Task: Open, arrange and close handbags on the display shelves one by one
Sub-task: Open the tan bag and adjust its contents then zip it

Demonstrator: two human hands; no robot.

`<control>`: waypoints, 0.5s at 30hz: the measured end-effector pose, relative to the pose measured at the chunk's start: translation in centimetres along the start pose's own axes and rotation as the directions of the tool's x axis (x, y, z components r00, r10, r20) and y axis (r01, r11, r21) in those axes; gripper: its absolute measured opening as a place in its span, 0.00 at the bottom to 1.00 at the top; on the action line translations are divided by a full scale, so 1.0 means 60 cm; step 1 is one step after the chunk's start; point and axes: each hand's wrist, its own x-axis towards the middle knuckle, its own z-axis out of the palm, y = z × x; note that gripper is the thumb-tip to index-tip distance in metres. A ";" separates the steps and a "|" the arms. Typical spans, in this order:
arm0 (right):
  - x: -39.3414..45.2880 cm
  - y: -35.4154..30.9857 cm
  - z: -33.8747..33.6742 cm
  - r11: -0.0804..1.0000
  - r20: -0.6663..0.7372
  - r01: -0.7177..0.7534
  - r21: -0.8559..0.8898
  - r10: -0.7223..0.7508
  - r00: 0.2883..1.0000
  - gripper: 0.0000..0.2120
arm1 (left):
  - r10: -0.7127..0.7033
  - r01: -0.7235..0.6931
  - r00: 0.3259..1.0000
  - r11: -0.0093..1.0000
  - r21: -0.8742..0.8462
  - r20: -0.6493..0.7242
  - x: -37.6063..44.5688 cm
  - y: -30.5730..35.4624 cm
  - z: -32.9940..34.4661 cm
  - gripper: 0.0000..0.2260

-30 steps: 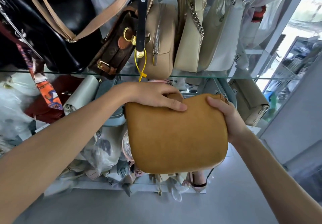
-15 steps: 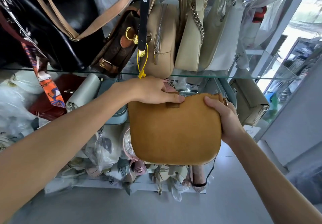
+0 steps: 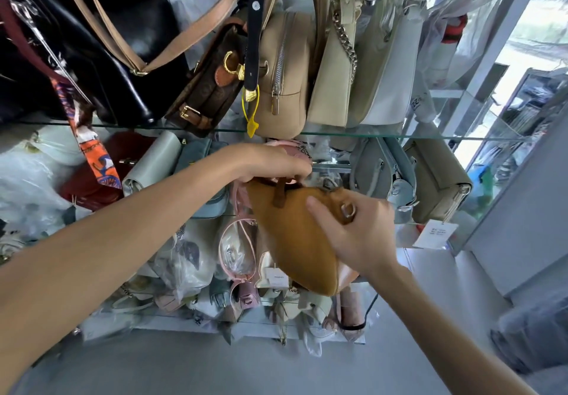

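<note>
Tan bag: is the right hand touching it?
Touching. The head view shows the right hand wrapped over the tan bag, thumb lying on its side near the metal ring.

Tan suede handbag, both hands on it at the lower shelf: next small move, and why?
Probably slide the tan suede handbag top-first into the gap below the glass shelf. It is tilted with its top edge toward the shelf, the left hand pinches the brown tab at the top, and the right hand has a grip on the end by the metal ring.
</note>
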 end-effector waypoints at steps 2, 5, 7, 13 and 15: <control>-0.018 -0.016 0.014 0.980 -0.065 0.121 -0.159 -0.133 0.989 0.22 | -0.072 0.069 0.997 0.995 0.069 0.034 0.001 -0.005 -0.002 0.10; -0.025 -0.022 0.027 0.930 -0.137 0.215 -0.297 -0.265 0.954 0.23 | -0.083 0.076 0.994 0.992 0.102 0.068 0.001 -0.005 -0.005 0.11; -0.026 -0.033 0.033 0.896 -0.196 0.284 -0.341 -0.363 0.911 0.21 | -0.106 0.107 0.987 0.994 -0.001 0.120 0.004 -0.005 -0.005 0.10; -0.034 -0.051 0.068 0.848 -0.247 0.434 -0.305 -0.510 0.824 0.11 | 0.194 -0.102 0.961 0.911 0.399 -0.198 0.019 -0.011 0.016 0.25; -0.033 -0.053 0.073 0.840 -0.203 0.467 -0.276 -0.525 0.826 0.13 | 0.243 -0.160 0.952 0.916 0.369 -0.188 0.019 -0.023 0.008 0.23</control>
